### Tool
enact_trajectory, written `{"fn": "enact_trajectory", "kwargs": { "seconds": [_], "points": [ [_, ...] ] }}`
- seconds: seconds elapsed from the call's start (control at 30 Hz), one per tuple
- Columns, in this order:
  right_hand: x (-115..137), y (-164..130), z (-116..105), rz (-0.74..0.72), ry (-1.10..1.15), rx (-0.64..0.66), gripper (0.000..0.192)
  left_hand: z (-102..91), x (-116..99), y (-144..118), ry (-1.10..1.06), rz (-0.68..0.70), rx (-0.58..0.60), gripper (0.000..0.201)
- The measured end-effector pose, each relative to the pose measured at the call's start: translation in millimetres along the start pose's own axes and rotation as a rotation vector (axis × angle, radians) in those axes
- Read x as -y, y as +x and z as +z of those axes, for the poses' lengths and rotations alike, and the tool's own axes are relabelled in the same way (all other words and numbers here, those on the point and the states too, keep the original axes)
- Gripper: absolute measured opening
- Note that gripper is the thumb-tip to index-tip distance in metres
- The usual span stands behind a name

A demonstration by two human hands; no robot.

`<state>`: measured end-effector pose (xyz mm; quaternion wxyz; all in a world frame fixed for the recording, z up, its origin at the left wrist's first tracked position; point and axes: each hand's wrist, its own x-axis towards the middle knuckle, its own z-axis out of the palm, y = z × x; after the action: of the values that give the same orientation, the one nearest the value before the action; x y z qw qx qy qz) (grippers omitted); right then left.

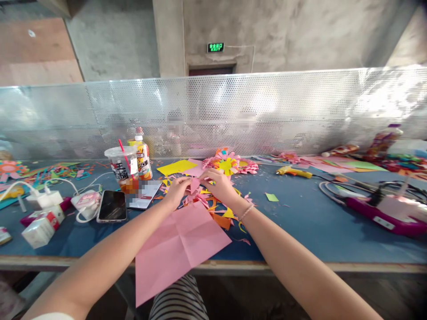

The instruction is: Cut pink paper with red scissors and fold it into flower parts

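Observation:
Both hands meet over the middle of the table, pinching a small piece of pink paper point(195, 185) between them. My left hand point(178, 192) grips its left side with thumb and fingers closed. On the other side, my right hand point(220, 184) holds it with the fingertips; a beaded bracelet circles that wrist. Nearer to me, a large creased sheet of pink paper point(180, 249) hangs partly over the table's front edge. Paper scraps point(222, 218) in pink, orange and yellow lie beneath and around the hands. Just beyond stand layered paper flowers point(227, 165), one with a yellow top.
To the left are a plastic cup with a red straw point(122, 169), a drink bottle point(142, 155), a phone point(112, 206) and chargers point(46, 198). A yellow glue gun point(293, 172) and a purple power strip point(383, 218) lie right. A perforated metal screen point(213, 115) borders the back.

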<state>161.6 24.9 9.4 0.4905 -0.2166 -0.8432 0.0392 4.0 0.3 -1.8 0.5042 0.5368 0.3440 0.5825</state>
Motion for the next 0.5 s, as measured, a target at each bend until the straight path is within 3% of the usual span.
{"fn": "enact_trajectory", "kwargs": {
  "seconds": [0.17,0.33,0.5],
  "points": [
    [4.4,-0.5,0.2,-0.108,-0.036,0.043,0.015,1.4,-3.0,-2.2,-0.024,-0.013,-0.034,0.014],
    [7.0,-2.3,0.5,-0.184,-0.151,0.112,0.017,2.8,-6.9,-3.7,-0.065,-0.123,-0.086,0.014],
    [11.3,-3.3,-1.8,-0.31,-0.315,0.164,0.02,1.9,-4.7,-2.4,-0.129,-0.112,-0.081,0.01]
  ]
}}
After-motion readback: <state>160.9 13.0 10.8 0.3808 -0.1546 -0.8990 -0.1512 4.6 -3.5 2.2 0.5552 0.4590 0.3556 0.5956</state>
